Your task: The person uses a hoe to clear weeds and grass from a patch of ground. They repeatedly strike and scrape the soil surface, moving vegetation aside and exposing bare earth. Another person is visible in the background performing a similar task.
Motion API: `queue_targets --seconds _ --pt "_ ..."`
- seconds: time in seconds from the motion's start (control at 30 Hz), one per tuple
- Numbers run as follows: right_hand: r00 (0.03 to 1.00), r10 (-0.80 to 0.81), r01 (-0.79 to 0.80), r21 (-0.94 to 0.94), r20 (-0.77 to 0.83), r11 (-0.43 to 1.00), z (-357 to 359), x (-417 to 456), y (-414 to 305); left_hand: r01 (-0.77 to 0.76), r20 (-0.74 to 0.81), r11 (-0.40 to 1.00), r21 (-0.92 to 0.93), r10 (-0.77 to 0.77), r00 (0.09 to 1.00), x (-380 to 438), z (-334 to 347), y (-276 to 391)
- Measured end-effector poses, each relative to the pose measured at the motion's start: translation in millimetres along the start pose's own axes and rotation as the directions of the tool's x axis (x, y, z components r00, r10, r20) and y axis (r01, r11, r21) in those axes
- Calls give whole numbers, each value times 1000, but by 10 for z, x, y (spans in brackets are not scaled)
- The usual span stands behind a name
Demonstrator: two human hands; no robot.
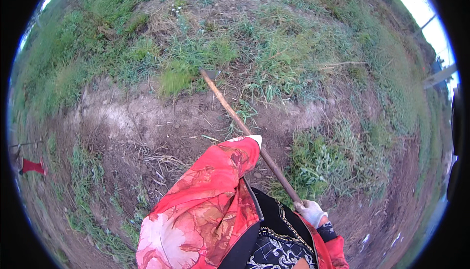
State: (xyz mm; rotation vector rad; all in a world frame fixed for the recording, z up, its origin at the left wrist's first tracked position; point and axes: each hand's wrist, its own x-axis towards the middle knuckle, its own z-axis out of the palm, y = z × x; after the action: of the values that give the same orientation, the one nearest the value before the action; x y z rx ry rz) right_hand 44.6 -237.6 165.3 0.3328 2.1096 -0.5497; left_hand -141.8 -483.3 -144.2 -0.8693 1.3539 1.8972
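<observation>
A long wooden-handled hoe (231, 113) slants across the middle of the view. Its dark metal blade (211, 73) is at the upper end, among grass at the edge of a low earth bank. My right hand (311, 212), in a white glove, is closed round the lower end of the handle. Farther up the shaft is my left hand (256, 139); only a bit of its white glove shows past the red floral sleeve, beside the handle. The fingers of that hand are hidden. A tuft of green weeds (177, 80), blurred, stands just left of the blade.
Grass and weeds (286, 56) cover the slope ahead. Bare soil (165, 113) runs across below it, with dry stalks (161, 162) on the ground. A leafy clump (319, 162) grows near my right hand. Something red (33, 167) shows at the far left, and a pale post (440, 77) at the far right.
</observation>
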Motion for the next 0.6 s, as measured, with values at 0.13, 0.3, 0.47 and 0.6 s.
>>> queue_targets --seconds 0.13,0.3,0.47,0.6 --pt "998 65 -66 -60 -21 996 87 -462 427 113 15 994 8 -113 994 -348 340 -536" --pt "990 74 -90 -128 -120 988 69 -1057 915 289 6 875 -388 -311 950 -620 859 -1203" --pt "972 131 -150 -87 -195 985 170 -1547 1438 299 51 886 -356 -301 952 -1152 1349 -1485" --pt "946 207 -233 -80 -250 969 256 -2003 1620 355 136 923 -149 -336 932 -1481 1708 -1581"
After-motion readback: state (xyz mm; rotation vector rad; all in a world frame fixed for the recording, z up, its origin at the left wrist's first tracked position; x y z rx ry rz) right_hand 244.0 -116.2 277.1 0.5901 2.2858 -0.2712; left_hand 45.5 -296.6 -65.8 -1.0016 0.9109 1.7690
